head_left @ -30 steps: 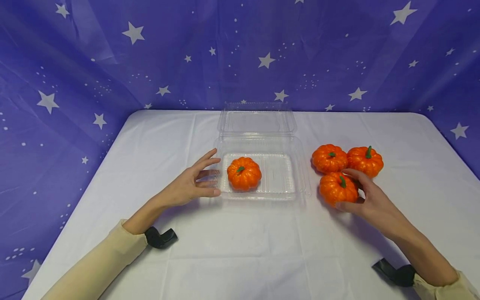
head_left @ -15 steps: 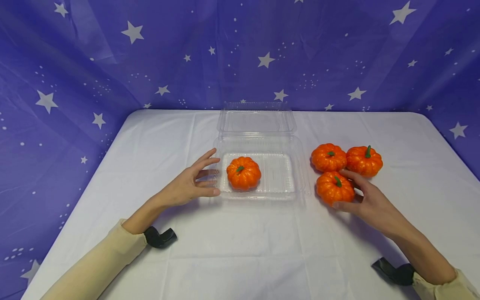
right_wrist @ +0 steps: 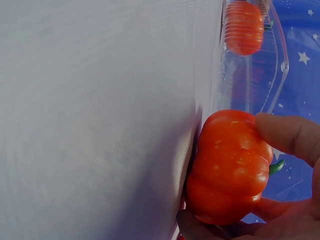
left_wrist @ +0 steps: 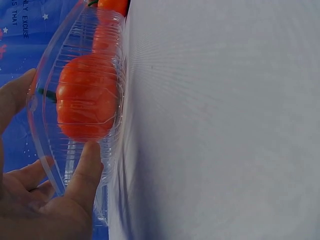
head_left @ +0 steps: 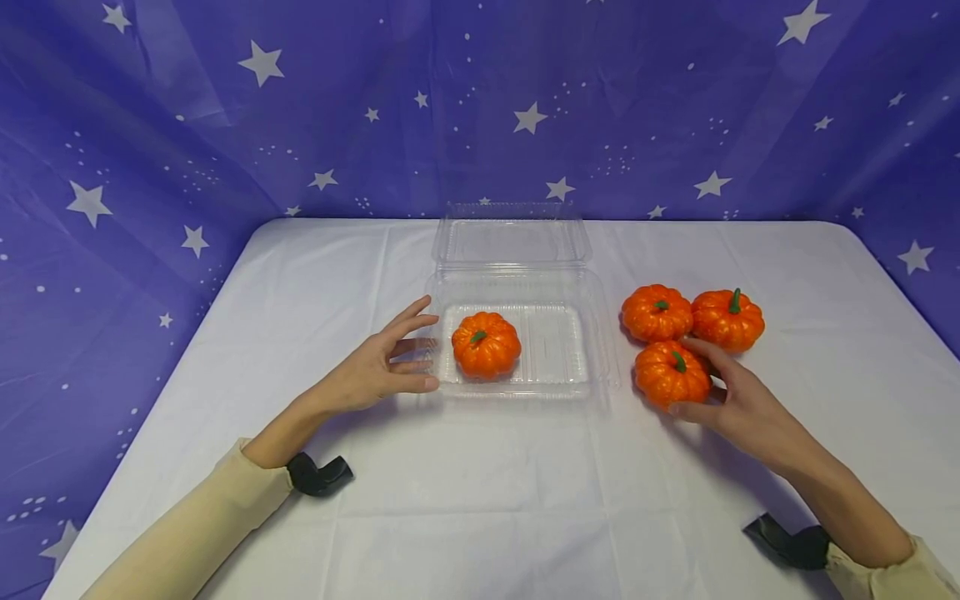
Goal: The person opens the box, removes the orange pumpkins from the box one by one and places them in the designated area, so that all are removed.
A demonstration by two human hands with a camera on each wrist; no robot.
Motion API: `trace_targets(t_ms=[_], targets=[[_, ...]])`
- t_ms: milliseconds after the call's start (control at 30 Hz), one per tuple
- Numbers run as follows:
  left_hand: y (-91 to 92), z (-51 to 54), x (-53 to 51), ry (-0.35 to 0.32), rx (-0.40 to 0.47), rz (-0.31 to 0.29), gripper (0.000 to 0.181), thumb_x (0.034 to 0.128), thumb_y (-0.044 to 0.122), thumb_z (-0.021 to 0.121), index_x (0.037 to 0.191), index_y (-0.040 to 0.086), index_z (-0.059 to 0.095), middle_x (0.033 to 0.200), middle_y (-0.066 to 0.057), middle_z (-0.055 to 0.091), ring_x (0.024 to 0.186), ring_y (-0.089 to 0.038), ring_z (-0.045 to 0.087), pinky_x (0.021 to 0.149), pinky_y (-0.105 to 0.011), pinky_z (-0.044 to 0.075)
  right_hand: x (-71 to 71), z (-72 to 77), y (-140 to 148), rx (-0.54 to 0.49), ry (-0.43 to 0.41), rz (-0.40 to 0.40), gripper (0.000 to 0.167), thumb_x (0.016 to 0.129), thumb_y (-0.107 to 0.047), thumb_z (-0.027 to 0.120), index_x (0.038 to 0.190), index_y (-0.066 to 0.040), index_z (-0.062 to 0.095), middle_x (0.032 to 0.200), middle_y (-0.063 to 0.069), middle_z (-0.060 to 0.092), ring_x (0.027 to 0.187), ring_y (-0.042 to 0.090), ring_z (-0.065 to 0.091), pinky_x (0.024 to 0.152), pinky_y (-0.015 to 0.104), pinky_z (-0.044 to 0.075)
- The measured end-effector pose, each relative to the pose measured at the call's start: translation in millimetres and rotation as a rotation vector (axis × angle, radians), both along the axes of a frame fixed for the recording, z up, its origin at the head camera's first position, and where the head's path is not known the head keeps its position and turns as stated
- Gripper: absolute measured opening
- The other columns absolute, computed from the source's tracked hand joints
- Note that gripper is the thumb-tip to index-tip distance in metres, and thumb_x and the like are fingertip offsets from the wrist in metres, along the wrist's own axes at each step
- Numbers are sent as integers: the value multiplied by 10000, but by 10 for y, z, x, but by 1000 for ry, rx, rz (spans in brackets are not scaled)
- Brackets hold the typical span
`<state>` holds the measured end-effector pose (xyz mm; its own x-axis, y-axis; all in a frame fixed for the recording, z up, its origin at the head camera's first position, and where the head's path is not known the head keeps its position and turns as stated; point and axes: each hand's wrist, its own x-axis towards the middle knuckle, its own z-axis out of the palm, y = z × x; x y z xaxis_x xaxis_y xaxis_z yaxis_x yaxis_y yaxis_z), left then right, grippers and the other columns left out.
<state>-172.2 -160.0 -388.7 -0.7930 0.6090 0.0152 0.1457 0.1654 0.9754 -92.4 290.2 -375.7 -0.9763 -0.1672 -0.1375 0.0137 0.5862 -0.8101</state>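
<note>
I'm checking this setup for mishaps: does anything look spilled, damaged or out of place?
Nothing stands out. The clear container lies open, with one pumpkin inside. Three more pumpkins sit close together to its right, the nearest one held by the right hand. No spill or damage shows.

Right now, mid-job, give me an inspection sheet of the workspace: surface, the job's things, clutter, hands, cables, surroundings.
Surface: white cloth, lightly creased.
Job's things: clear container, lid open; inner pumpkin in its left half; front pumpkin, rear left pumpkin and rear right pumpkin outside, to its right.
Clutter: nothing seen.
Left hand: fingers spread at the container's left edge; contact uncertain.
Right hand: thumb and fingers around the front pumpkin.
Cables: nothing seen.
Surroundings: blue-violet backdrop with white stars, behind and at both sides.
</note>
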Motion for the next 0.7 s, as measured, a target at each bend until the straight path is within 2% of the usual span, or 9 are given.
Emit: trace_targets(t_ms=[67,100,233,300,333,467,567,667,700], targets=[[-2,0,-1,-1,0,0,809,836,21,784,1502,-20,327,1648,15,45,1362,-403,379,1021,-327,465,7,11,3,-1,-12,2,848,881,-146,748,1542,-38,228,1527,199,296,1364,409,306,1094,370,390],[-2,0,-2,-2,0,0,809,836,21,784,1502,-20,327,1647,23,48,1361,-402,381,1022,-328,465,9,16,7,-1,-17,6,856,883,-153,746,1546,-41,216,1531,201,287,1366,420,301,1092,372,393],[-4,0,-2,-3,-4,-1,805,837,27,785,1501,-16,331,1643,53,58,1354,-395,393,1024,-330,464,20,26,17,-10,-29,18,886,881,-171,751,1556,-59,188,1539,193,270,1363,438,305,1001,162,408],[-4,0,-1,-3,-5,-1,804,837,30,785,1500,-15,332,1641,60,60,1353,-393,394,1025,-332,463,19,21,19,-14,-26,23,885,882,-172,752,1556,-65,188,1538,185,274,1365,425,306,890,35,359],[-5,1,0,-4,-6,-1,804,838,31,785,1501,-14,332,1641,62,61,1353,-393,394,1025,-333,463,19,18,18,-11,-26,23,885,882,-174,752,1556,-68,189,1539,183,273,1368,420,302,898,38,356],[-6,3,4,-4,-6,-1,806,840,30,782,1503,-16,325,1641,61,59,1355,-399,389,1028,-343,461,15,10,13,-13,-32,17,880,887,-158,741,1559,-60,181,1547,201,254,1388,429,266,1118,353,357],[-5,6,7,-4,-8,-2,807,842,32,780,1505,-16,322,1641,59,57,1356,-402,387,1031,-349,459,15,12,13,-9,-36,13,876,892,-152,733,1561,-55,177,1552,212,242,1392,440,258,1080,606,299],[-5,8,10,-6,-9,0,807,841,34,781,1503,-17,324,1641,60,58,1356,-401,388,1032,-351,458,20,16,20,8,-33,12,866,896,-166,733,1560,-63,188,1554,198,249,1390,432,272,1099,460,356],[-5,8,11,-6,-10,0,807,841,35,782,1503,-17,324,1641,61,59,1356,-400,388,1032,-350,458,22,18,22,6,-30,14,862,897,-164,732,1558,-61,190,1554,198,250,1389,435,272,1096,364,376]])
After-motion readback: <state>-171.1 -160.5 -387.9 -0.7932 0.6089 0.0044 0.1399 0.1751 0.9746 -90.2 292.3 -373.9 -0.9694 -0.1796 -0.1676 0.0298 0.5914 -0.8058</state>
